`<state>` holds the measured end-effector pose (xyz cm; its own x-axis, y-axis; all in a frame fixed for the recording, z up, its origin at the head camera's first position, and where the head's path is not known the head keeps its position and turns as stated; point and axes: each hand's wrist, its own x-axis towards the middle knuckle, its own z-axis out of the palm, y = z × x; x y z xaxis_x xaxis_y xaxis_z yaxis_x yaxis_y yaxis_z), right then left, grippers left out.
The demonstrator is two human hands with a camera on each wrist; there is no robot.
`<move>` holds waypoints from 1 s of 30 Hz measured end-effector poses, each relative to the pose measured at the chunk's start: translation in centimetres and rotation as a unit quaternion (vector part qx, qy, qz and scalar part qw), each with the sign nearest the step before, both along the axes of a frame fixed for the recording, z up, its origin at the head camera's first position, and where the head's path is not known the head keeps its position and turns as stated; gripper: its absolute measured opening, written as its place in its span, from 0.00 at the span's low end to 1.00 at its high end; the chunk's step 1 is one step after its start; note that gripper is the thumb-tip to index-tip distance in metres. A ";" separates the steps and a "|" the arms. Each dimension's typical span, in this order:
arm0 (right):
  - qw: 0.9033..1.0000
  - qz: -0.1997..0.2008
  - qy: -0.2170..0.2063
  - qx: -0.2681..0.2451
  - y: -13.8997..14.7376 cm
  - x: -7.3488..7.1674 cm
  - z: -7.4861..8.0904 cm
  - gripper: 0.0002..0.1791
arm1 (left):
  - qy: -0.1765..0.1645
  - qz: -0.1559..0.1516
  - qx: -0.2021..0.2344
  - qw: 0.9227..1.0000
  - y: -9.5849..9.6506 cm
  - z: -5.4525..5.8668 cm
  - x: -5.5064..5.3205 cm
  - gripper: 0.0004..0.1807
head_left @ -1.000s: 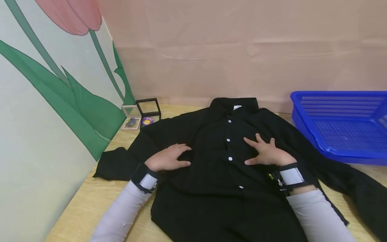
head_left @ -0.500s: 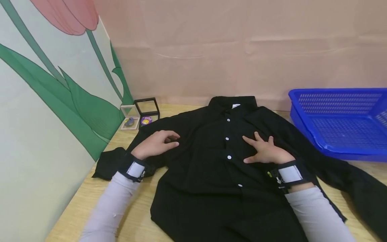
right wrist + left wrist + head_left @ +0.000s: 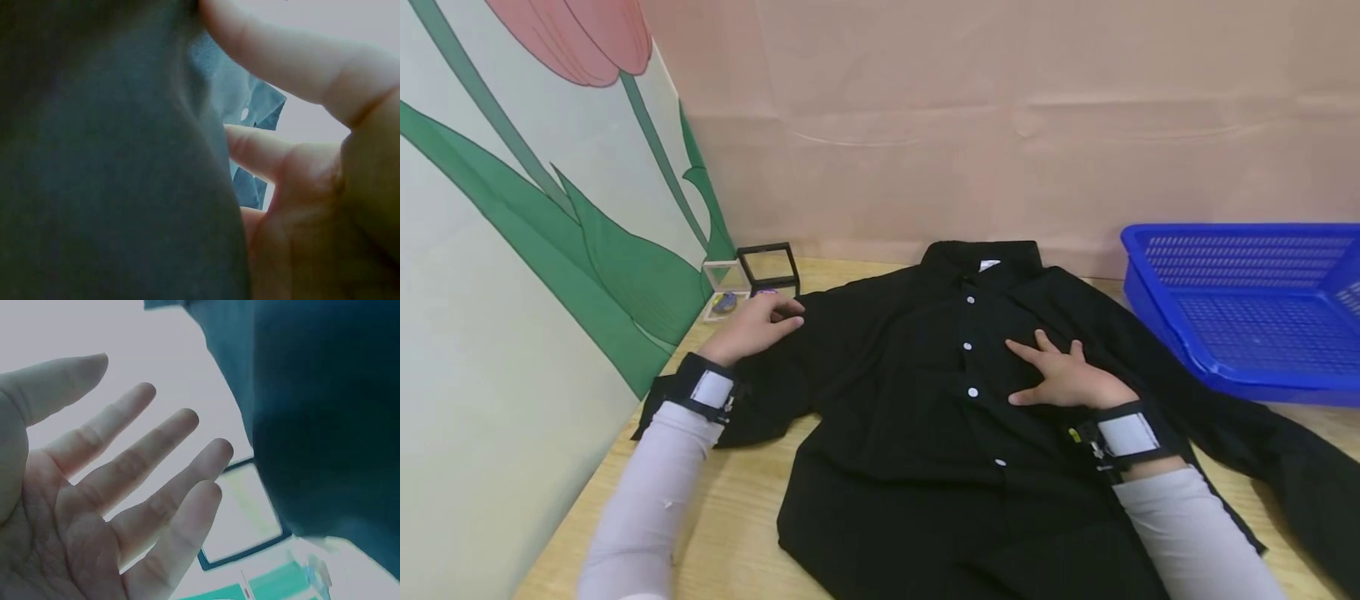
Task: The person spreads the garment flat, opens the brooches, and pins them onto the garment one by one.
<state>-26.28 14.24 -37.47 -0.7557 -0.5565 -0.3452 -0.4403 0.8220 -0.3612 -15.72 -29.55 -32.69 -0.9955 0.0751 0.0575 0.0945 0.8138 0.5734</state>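
A black button-up shirt (image 3: 910,433) lies spread front side up on the wooden table, collar at the far side, white buttons down its middle. On the right half of its chest rests my right hand (image 3: 1071,379), fingers spread. In the right wrist view the dark cloth (image 3: 125,156) covers part of that hand's fingers. My left hand (image 3: 748,329) is over the upper part of the left sleeve, near the small cases, its fingers loosely bent and holding nothing. The left wrist view shows its palm (image 3: 75,531) and extended fingers beside the black cloth.
A blue plastic basket (image 3: 1262,329) stands at the back right, close to the shirt's right sleeve. At the back left are two small open cases, one pale (image 3: 724,275) and one black-framed (image 3: 769,247). A tulip-painted wall (image 3: 490,350) borders the table's left side.
My left hand has moved left and away from me, off the shirt's chest and over the sleeve, now partly hiding the small cases. The right hand stays on the chest.
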 end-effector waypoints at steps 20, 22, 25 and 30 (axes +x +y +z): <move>1.000 -0.005 0.006 -0.007 0.1 0.4 -0.1 0.53 | -0.031 0.117 -0.064 0.991 -4.6 -0.3 -5.0 0.17; 1.000 -0.006 0.009 -0.006 0.1 0.4 0.0 0.52 | -0.032 0.129 -0.069 0.989 -4.7 -0.6 -5.4 0.17; 1.000 -0.008 0.008 -0.007 0.0 0.6 0.0 0.52 | -0.036 0.146 -0.077 0.986 -4.7 -0.8 -5.8 0.17; 1.000 -0.011 0.002 -0.001 0.0 0.7 0.1 0.52 | -0.056 0.166 -0.094 0.980 -4.9 -1.4 -6.4 0.17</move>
